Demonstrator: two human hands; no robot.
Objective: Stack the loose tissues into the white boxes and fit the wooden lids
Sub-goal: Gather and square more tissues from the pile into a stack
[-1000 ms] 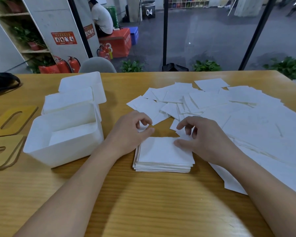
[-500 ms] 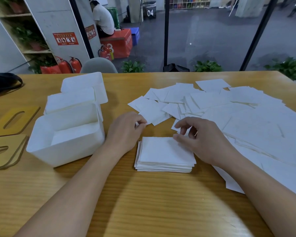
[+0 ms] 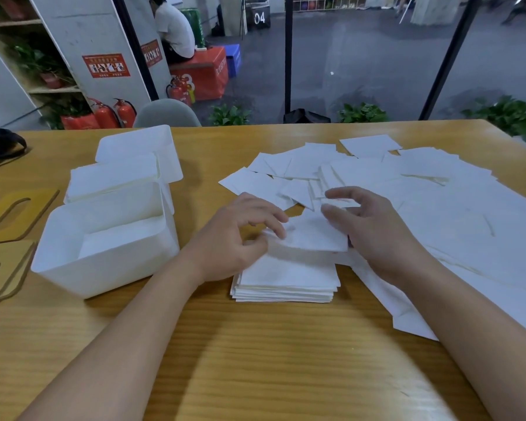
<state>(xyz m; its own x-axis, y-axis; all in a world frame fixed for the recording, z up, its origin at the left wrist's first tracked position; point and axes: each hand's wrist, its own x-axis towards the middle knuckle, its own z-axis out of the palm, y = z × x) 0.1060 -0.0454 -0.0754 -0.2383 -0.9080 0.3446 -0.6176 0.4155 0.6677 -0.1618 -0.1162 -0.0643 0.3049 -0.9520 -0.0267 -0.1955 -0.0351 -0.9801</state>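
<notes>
Fingers of both hands, left hand [image 3: 240, 238] and right hand [image 3: 374, 235], now pinch a fresh tissue [image 3: 313, 235], lifted since a moment ago above the squared tissue stack [image 3: 286, 281]; stacking continues, the white box [image 3: 104, 238] beside it part-filled, loose tissues [image 3: 377, 174] beyond.

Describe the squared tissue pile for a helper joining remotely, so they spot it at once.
On the wooden table, look right of the nearest white box. The tissue pile lies just below both hands, and is the only neat, squared stack; the other tissues lie scattered.
</notes>
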